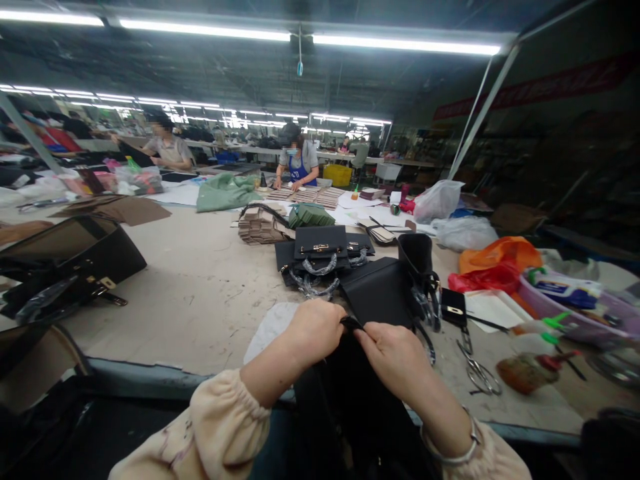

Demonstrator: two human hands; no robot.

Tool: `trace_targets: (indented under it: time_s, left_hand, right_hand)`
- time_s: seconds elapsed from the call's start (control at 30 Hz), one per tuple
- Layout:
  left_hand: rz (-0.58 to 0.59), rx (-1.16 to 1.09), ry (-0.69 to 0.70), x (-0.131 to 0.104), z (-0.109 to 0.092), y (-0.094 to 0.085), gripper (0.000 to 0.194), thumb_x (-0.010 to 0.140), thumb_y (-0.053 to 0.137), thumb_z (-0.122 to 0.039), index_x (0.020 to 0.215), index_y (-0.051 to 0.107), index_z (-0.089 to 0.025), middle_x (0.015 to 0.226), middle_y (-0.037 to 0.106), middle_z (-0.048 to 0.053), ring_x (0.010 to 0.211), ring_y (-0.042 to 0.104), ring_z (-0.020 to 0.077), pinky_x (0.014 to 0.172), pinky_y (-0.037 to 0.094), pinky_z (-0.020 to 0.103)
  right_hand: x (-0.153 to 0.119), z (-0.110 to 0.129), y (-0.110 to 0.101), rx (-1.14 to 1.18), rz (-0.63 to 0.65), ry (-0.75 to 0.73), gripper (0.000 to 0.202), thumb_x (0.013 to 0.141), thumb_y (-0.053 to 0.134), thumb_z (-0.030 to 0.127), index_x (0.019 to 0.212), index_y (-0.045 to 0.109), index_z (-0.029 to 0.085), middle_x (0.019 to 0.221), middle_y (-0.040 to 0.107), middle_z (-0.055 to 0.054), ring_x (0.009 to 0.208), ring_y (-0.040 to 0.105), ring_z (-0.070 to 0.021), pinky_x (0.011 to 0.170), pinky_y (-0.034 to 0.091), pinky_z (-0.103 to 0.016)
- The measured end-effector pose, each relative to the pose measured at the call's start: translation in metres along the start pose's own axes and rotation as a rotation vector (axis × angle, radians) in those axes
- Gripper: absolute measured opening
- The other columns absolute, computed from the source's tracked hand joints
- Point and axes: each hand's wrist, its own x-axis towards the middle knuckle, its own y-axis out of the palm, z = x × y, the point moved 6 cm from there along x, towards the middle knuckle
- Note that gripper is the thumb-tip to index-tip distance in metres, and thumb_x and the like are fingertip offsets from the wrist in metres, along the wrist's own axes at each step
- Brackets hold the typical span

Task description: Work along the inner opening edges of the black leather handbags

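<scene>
At the table's near edge, my left hand (316, 328) and my right hand (397, 353) pinch the top edge of a black bag (356, 400). Its dark body hangs below them, and its outline is hard to make out. The fingertips are close together, with a short folded strip of the edge showing between them. Just beyond lies a flat black panel (377, 290). Behind my left hand is a stack of finished black handbags (320, 243) with gold clasps and plastic-wrapped handles. White paper or film (270, 327) lies beside my left wrist.
Right of my hands lie scissors (477, 373), a small black clasp piece (453, 308), a glue bottle (530, 370) and a purple basin (565, 307). A large black bag (75, 260) stands at left. Stacked brown pieces (263, 223) lie farther back. A co-worker (300, 160) works across the table.
</scene>
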Motion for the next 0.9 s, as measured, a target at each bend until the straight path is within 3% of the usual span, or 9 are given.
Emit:
trace_targets:
  time_s: [0.73,0.9]
  left_hand:
    - [-0.038,0.018,-0.042,0.0,-0.0025,0.0018,0.027,0.084,0.044,-0.032,0.076,0.068,-0.021,0.081,0.072,0.008,0.077,0.067,0.0255,0.066,0.049,0.035]
    - [-0.041,-0.002,-0.035,-0.0016,-0.0049,0.0027,0.028,0.085,0.043,-0.034,0.078,0.068,-0.022,0.08,0.072,0.007,0.075,0.067,0.0247,0.065,0.049,0.034]
  right_hand:
    - [-0.0034,0.0027,-0.0022,-0.01,-0.022,0.038,0.033,0.092,0.042,0.032,0.065,0.058,0.021,0.071,0.069,-0.002,0.067,0.065,-0.0164,0.056,0.025,-0.03]
    - [-0.0055,0.001,-0.0057,0.02,-0.022,0.005,0.022,0.089,0.045,0.032,0.074,0.058,0.022,0.071,0.068,0.0,0.067,0.064,-0.0165,0.056,0.025,-0.029]
